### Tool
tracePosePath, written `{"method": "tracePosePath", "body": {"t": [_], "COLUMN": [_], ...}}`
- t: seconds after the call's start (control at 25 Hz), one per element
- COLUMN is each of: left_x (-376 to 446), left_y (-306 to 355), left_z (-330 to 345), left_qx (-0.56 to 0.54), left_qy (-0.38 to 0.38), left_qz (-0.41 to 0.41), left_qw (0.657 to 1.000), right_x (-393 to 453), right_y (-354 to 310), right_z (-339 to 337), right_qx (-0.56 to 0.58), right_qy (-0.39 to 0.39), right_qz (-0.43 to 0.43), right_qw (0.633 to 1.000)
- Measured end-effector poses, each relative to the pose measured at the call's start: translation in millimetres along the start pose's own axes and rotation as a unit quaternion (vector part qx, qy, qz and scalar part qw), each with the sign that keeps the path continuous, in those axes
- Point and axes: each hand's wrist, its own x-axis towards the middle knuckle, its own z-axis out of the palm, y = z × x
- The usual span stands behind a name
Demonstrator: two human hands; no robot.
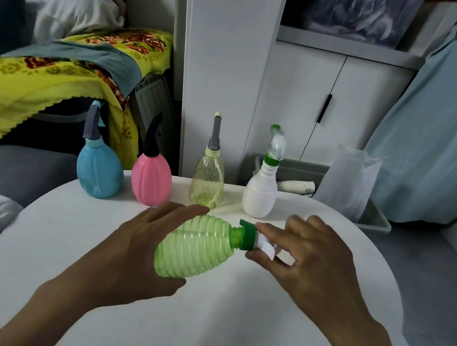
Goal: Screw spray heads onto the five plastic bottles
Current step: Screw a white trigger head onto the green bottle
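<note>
A ribbed green bottle [198, 249] is tilted on its side above the white table [139, 322], neck pointing right. My left hand [136, 248] grips its body from the left. My right hand [306, 261] pinches the green-and-white spray head [253, 239] sitting on the bottle's neck. Along the table's far edge stand a blue bottle [98, 169], a pink bottle [151, 179], a clear yellow bottle [207, 183] and a white bottle [259, 195]. Each of these carries a spray head on top.
A grey bin [374, 218] with paper cups and a white plastic bag [347, 181] sits behind the table on the right. A sofa with a yellow floral cover [43, 77] lies to the left. White cabinets stand behind.
</note>
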Motion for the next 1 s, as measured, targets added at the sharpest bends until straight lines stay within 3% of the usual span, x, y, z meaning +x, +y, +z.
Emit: {"method": "tracePosePath", "body": {"t": [0.08,0.16,0.32,0.48,0.76,1.0], "left_x": [-0.7,-2.2,-4.2,-5.4,-8.6,-8.5], "left_y": [-0.8,-1.0,-1.9,-2.5,-7.8,-4.4], "left_z": [-5.3,-8.3,-10.5,-14.1,-19.1,-20.6], "left_qx": [0.002,-0.001,0.004,-0.010,-0.014,-0.010], "left_qy": [-0.005,-0.012,-0.022,-0.029,-0.093,-0.065], "left_qz": [0.011,0.015,0.016,0.016,0.000,0.019], "left_qw": [1.000,1.000,1.000,0.999,0.996,0.998], "right_x": [-0.1,-3.0,-10.9,-8.3,-4.9,-5.6], "right_y": [-2.0,-5.6,-16.4,-18.7,-18.4,-22.1], "right_z": [3.0,6.5,12.6,16.9,12.4,14.8], "right_qx": [0.004,0.088,0.298,0.373,0.319,0.319], "right_qy": [-0.012,-0.049,-0.149,-0.111,-0.123,-0.111], "right_qz": [-0.025,-0.030,0.070,0.098,-0.010,-0.008], "right_qw": [1.000,0.995,0.940,0.916,0.940,0.941]}}
